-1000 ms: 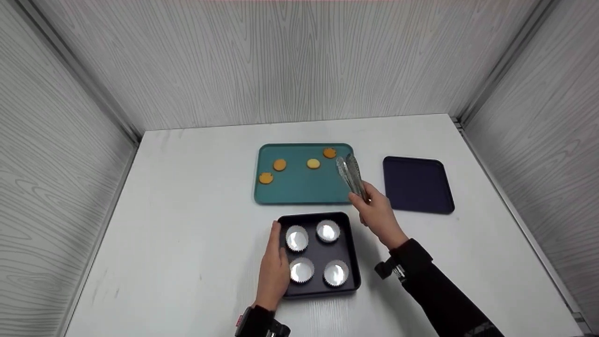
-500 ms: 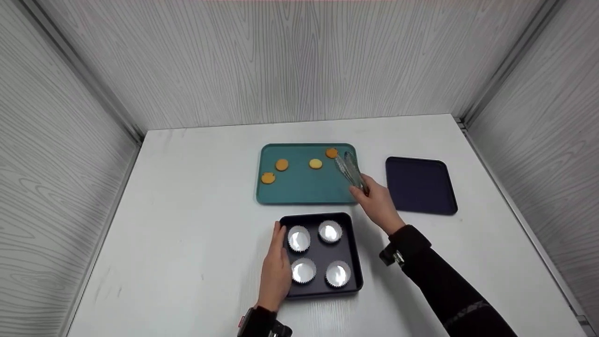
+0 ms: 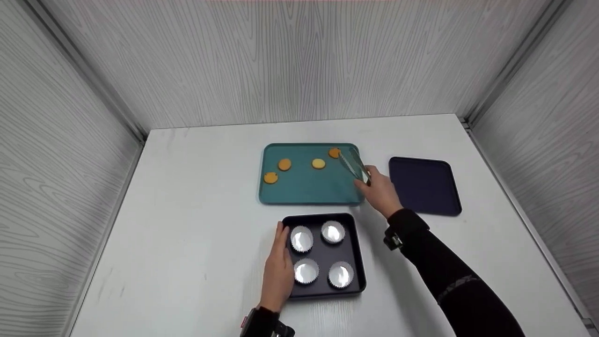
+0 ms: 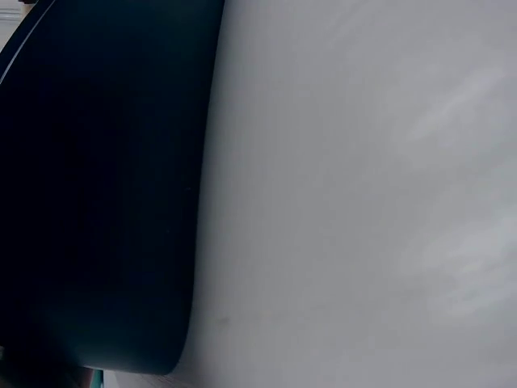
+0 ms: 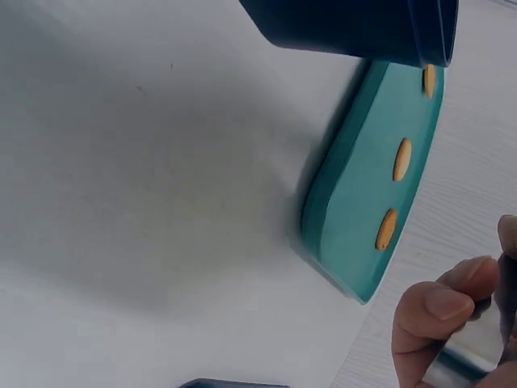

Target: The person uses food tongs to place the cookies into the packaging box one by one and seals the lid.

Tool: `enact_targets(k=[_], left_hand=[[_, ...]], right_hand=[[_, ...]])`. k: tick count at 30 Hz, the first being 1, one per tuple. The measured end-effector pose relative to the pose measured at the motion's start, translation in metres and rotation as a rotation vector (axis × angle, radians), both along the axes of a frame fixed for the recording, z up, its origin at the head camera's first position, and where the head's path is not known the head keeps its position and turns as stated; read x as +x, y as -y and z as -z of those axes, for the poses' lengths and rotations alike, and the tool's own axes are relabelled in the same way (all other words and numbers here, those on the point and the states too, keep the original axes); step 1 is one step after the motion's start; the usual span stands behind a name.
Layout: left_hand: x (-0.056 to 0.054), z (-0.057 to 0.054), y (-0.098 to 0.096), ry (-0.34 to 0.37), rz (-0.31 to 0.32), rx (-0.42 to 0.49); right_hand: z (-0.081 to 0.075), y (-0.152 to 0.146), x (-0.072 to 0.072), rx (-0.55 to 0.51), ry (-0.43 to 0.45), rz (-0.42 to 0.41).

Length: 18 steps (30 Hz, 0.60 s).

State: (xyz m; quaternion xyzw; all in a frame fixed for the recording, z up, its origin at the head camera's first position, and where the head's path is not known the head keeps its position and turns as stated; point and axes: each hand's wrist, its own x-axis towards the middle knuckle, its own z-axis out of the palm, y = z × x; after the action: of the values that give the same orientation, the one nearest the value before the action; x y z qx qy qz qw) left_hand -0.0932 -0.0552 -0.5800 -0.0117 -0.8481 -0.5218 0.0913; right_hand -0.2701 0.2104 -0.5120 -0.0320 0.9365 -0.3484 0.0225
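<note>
My right hand [image 3: 381, 192] grips metal tongs [image 3: 356, 166] over the right part of a teal tray [image 3: 309, 192]. The tongs' tips are apart, close to an orange-brown cookie [image 3: 334, 153] at the tray's far right; whether they touch it I cannot tell. A yellow cookie [image 3: 318, 164] and two more orange-brown cookies [image 3: 284, 164] lie further left. My left hand [image 3: 278, 276] rests with straight fingers along the left side of a dark square pan [image 3: 323, 255], which holds several silver fluted cups [image 3: 333, 232]. In the right wrist view, fingers [image 5: 444, 303] hold the tongs' shiny metal.
A flat dark purple tray [image 3: 425, 187] lies to the right of the teal tray. White wood-grain walls [image 3: 299, 61] enclose the white table [image 3: 187, 210] at the back and both sides.
My right hand has moved forward with the tongs, their tips coming nearer the far-right cookie. My left hand stays at the pan. The whole head view has shifted slightly.
</note>
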Motion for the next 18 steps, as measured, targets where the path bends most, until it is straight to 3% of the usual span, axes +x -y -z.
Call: enact_targets(k=[6,18], left_hand=[[0.001,0.0,-0.001,-0.01,-0.001,-0.008],[0.008,0.0,-0.004,-0.014,-0.005,0.0]], right_hand=[[-0.001,-0.002,-0.011,0.097,0.031,-0.018],[0.004,0.004,-0.022,0.331,0.009,-0.039]])
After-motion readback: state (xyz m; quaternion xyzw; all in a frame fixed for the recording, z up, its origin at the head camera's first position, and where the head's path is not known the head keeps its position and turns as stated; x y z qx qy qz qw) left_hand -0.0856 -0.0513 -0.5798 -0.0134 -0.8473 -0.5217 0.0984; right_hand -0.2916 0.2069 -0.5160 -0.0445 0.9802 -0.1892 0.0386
